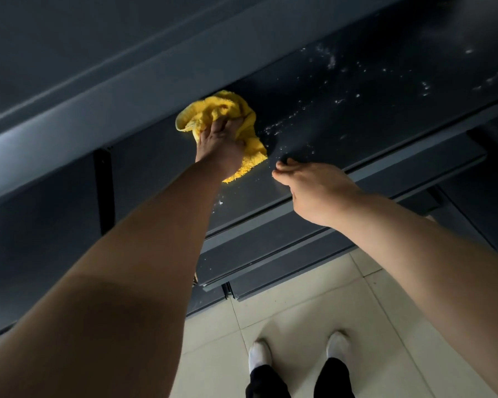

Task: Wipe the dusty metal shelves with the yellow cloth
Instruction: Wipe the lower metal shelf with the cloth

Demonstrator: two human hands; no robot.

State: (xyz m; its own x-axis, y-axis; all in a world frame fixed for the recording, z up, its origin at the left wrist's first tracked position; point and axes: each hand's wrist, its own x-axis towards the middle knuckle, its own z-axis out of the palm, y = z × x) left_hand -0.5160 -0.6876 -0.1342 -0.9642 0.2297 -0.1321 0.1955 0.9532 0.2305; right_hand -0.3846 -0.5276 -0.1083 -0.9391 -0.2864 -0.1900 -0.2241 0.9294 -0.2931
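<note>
Yellow cloth (223,130): bunched up on the dark metal shelf (342,110), pressed against its surface toward the left part of the visible board.
Left hand (220,145): fingers dug into the cloth, gripping it in a wad — the arm reaches in from lower left.
Right hand (305,188): holds nothing; fingers loosely curled, tips at the shelf's front edge, just right of the cloth and apart from it.
White dust specks (332,63): scattered over the shelf to the right of the cloth, thinner near the front edge.
Upper shelf (112,90): grey lip running diagonally above the cloth.
Lower shelves (270,254): stacked beneath, edges showing below the right wrist.
Floor (299,326): pale tiles — two feet in white socks (260,354) and dark trouser cuffs stand on it.
</note>
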